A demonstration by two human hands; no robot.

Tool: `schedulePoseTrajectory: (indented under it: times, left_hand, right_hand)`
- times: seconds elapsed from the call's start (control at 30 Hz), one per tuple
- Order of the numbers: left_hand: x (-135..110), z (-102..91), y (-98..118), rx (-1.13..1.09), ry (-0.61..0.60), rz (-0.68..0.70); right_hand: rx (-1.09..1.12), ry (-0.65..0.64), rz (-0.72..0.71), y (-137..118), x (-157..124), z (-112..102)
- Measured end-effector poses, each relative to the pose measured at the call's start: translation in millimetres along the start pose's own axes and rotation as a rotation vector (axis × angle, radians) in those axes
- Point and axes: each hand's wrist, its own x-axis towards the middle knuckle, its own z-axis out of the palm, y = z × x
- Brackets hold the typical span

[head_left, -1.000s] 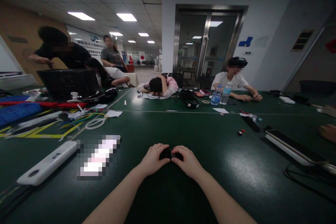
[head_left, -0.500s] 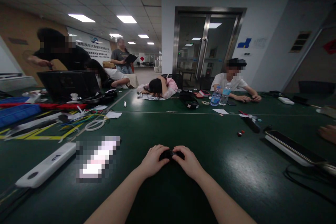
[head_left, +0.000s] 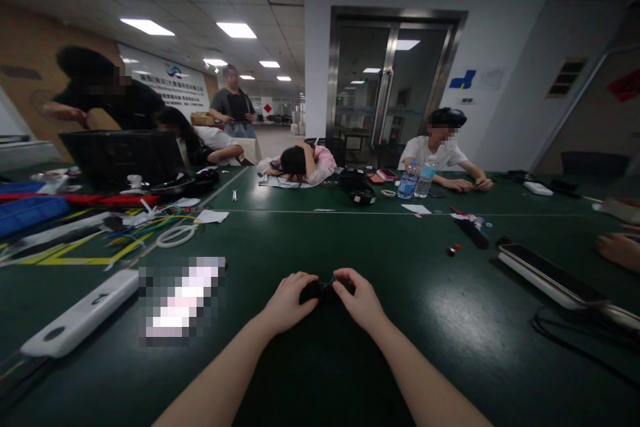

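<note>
My left hand (head_left: pixel 289 302) and my right hand (head_left: pixel 360 300) meet over the dark green table (head_left: pixel 410 320), just in front of me. Both are closed on a small black object (head_left: pixel 323 291) held between their fingertips. Only its middle shows between the fingers, so I cannot make out what it is. Both forearms reach in from the bottom edge.
A white power strip (head_left: pixel 75 323) lies at the left, another with a phone on it (head_left: pixel 550 275) at the right. Small red-and-black parts (head_left: pixel 453 251), two water bottles (head_left: pixel 415 180), cables (head_left: pixel 150 223) and a laptop (head_left: pixel 120 157) lie farther off. Several people sit or stand around the table.
My hands stay together on the black object and have barely shifted. The standing person at the back has turned and moved slightly right.
</note>
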Motion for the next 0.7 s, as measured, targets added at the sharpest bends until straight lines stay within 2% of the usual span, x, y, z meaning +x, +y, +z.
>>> schedulePoseTrajectory:
  times: [0.2,0.7]
  left_hand:
    - [0.4,0.0,-1.0,-0.008,-0.005,-0.019]
    - [-2.2,-7.8,9.5,-0.024,-0.038,-0.044]
  right_hand:
    - [0.030,0.020,0.004,4.3,2.1,-2.3]
    - [0.007,0.098,0.128,2.8,2.1,-7.0]
